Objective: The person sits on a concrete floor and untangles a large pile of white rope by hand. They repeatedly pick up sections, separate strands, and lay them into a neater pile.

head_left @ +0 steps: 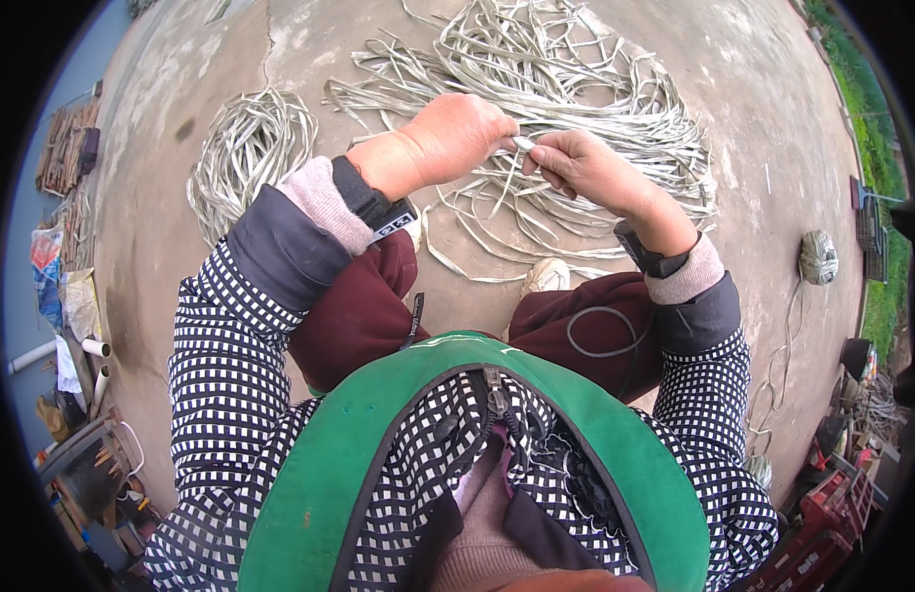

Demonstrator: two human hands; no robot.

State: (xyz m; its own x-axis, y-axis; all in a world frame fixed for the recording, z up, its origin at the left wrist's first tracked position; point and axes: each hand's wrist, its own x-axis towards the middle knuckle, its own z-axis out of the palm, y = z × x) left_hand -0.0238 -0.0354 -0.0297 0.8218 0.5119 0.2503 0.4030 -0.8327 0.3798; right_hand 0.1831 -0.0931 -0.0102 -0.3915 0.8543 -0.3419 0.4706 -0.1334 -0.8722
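Between my two hands a short stretch of whitish flat strap shows, pinched from both sides. My left hand has its fingers closed on the strap, its back turned up. Thumb and forefinger of my right hand pinch the same strap a little to the right, the other fingers curled under. Beneath and beyond both hands a large loose pile of grey-white strap spreads over the concrete. A smaller coiled heap of the same strap lies to the left of my left hand.
My shoe stands at the near edge of the big pile. On the right lies a wound ball of cord with a loose tail. Stacked wood, pipes and bags line the left wall. A red machine stands at the lower right.
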